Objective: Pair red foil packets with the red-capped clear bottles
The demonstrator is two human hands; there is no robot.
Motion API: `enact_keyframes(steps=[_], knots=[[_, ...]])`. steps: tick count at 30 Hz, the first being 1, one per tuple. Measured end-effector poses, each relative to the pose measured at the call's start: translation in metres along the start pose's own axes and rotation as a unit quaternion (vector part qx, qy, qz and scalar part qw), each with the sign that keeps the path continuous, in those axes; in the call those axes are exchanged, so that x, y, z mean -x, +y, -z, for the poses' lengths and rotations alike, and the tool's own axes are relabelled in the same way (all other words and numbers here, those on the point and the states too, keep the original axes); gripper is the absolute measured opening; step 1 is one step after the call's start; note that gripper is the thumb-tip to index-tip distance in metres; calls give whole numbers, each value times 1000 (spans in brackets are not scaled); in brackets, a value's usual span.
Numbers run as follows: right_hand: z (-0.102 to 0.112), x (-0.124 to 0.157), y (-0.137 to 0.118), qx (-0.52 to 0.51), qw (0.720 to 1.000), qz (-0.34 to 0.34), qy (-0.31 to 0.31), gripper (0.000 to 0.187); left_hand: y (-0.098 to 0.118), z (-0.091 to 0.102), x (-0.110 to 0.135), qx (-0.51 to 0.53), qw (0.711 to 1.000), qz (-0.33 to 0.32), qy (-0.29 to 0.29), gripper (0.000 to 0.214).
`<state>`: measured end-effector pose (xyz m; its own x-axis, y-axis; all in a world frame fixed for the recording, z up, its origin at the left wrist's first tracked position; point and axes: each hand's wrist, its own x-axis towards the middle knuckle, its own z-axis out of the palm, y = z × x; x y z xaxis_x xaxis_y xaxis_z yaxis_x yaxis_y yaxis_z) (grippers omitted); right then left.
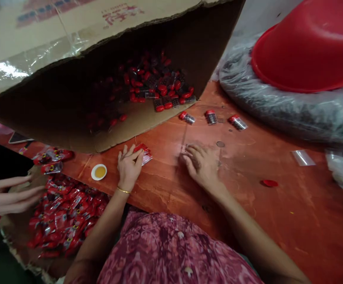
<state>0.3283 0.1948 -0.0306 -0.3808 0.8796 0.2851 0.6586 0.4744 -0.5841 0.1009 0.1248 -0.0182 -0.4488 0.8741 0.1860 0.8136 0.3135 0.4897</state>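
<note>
My left hand [129, 169], a gold bangle at its wrist, pinches at the edge of a small red-and-clear plastic packet [145, 155] on the table. Part of the packet is under the fingers. My right hand [202, 163] is over the table to the right, slightly blurred, its fingers loosely bent and apart with nothing visible in them. Beyond it lie a few small clear jars with red caps and dark contents, among them a jar [210, 117] and another jar [238, 122]. A small white dish [99, 172] of yellowish liquid sits left of my left hand.
A large cardboard box [147, 122] on its side holds many red-capped jars. Lower left, another carton [8, 240] holds many red wrapped packs; a co-worker's hand [11, 195] is over it. At right are a red basin [307, 51], plastic-wrapped bundle [278, 114] and red cap [269, 183].
</note>
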Motion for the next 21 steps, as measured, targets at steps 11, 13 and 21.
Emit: enact_keyframes(steps=[11,13,21], knots=[[-39,-14,-70,-508,850,-143,-9,27,47,10,19,162,985,-59,0,34],[-36,-10,-66,-483,863,-145,8,28,47,8,22,257,965,29,-37,46],[-28,4,-55,-355,928,-91,65,25,54,7,28,505,740,312,-316,55]])
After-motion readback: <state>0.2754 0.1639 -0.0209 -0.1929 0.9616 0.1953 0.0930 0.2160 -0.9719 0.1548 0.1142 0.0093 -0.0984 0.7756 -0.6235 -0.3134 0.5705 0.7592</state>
